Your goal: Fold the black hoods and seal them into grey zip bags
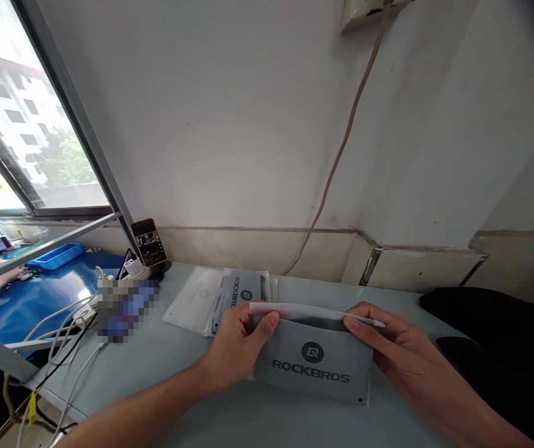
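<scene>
L hand (247,339) & R hand (388,339) pinching ROCKBROS pouch (313,367) rim over grey tabletop (155,379), wall (229,124) rising behind.

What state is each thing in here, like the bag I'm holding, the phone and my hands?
Bag: mouth gaping, held at its top edge.
Left hand: closed on the bag.
Right hand: closed on the bag.
Other bags: lying, overlapping; sealed or not, can't tell.
Phone: propped up, screen lit.
</scene>
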Available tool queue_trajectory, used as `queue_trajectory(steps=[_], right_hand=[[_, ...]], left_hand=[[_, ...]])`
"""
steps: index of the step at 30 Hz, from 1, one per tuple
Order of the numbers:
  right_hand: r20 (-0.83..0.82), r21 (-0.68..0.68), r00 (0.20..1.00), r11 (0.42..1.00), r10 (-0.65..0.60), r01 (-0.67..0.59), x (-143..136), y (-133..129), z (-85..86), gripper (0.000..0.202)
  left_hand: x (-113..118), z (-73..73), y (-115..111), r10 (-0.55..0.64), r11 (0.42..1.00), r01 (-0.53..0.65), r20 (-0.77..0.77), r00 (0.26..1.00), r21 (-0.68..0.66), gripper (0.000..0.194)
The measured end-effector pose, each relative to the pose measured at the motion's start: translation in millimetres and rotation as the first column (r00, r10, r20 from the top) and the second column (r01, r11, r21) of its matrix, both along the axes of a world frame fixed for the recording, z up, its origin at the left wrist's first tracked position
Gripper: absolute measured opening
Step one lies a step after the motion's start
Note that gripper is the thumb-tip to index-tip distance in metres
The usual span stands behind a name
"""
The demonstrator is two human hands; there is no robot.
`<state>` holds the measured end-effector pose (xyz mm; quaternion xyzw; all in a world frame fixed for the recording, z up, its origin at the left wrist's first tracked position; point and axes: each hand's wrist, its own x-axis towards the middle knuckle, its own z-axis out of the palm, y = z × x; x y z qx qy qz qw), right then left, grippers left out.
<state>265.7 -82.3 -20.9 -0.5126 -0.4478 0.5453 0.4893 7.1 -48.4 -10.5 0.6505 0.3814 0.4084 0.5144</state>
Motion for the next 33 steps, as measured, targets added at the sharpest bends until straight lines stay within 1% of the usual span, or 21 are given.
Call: queue_trajectory(steps=[3,6,8,10,12,14,15,17,19,20,22,25,27,28,30,33], right_hand=[[0.156,0.087,0.988,0.996,-0.02,0.006,3.1,-0.1,2.7,0.043],[0.289,0.18,0.956,0.984,-0.053,0.0,4.2,-1.8,6.0,0.042],[0.308,0.221,0.946,0.975,-0.104,0.035,3.0,-3.7,8.5,0.04],[0.303,0.235,0.942,0.969,-0.142,0.07,1.1,-5.6,10.9,0.039],[0.306,0.224,0.943,0.973,-0.13,0.061,-0.4,-7.0,13.0,0.04],[0.314,0.196,0.946,0.98,-0.087,0.025,-1.7,-8.1,14.5,0.041],[0.314,0.176,0.948,0.984,-0.057,0.0,-2.5,-8.5,14.9,0.042],[0.302,0.128,0.953,0.99,0.014,-0.056,-4.7,-9.3,14.3,0.045],[0.288,0.101,0.955,0.989,0.075,-0.108,-7.8,-9.6,11.7,0.045],[0.28,0.093,0.955,0.988,0.095,-0.125,-9.4,-9.4,9.6,0.045],[0.239,0.067,0.964,0.989,0.116,-0.135,-12.1,-8.2,4.3,0.044],[0.067,-0.058,0.989,0.99,0.135,-0.131,-13.3,-5.2,-3.4,0.044],[-0.041,-0.134,0.986,0.977,0.164,-0.168,-12.6,-3.9,-6.4,0.044],[-0.065,-0.145,0.979,0.969,0.191,-0.199,-12.3,-3.6,-7.2,0.044],[-0.057,-0.137,0.968,0.959,0.243,-0.249,-12.5,-4.2,-8.5,0.044],[0.023,-0.091,0.963,0.96,0.267,-0.264,-14.9,-5.6,-12.6,0.045]], left_hand=[[-0.7,2.5,-0.4,-0.045,0.999,0.045,-0.022,0.999,0.011,0.039],[1.0,3.3,-2.8,-0.012,0.999,0.013,-0.026,1.0,0.034,0.038],[2.0,3.7,-5.0,0.005,0.998,-0.004,-0.017,1.0,0.061,0.039],[1.2,5.7,-5.6,-0.002,0.997,0.005,-0.04,0.999,0.081,0.04],[-2.2,10.5,-3.7,-0.051,0.997,0.057,-0.092,0.994,0.059,0.043],[-7.1,17.3,0.0,-0.155,0.988,0.154,-0.13,0.979,-0.012,0.045],[-9.4,20.6,1.7,-0.224,0.974,0.217,-0.13,0.966,-0.064,0.046],[-12.5,24.8,3.5,-0.358,0.926,0.335,-0.12,0.926,-0.172,0.05],[-12.8,24.0,2.6,-0.424,0.893,0.388,-0.139,0.895,-0.229,0.055],[-12.0,21.9,1.3,-0.436,0.889,0.394,-0.17,0.884,-0.231,0.054],[-9.3,16.0,-1.3,-0.428,0.9,0.386,-0.248,0.869,-0.203,0.05],[-5.9,9.8,-3.4,-0.371,0.928,0.342,-0.305,0.877,-0.145,0.046],[-5.3,9.8,-3.5,-0.328,0.945,0.308,-0.325,0.887,-0.112,0.04],[-5.5,10.7,-3.5,-0.324,0.946,0.305,-0.342,0.882,-0.107,0.037],[-6.1,12.6,-3.7,-0.352,0.936,0.332,-0.385,0.853,-0.12,0.033],[-5.8,11.9,-4.0,-0.398,0.916,0.382,-0.419,0.816,-0.126,0.031]])
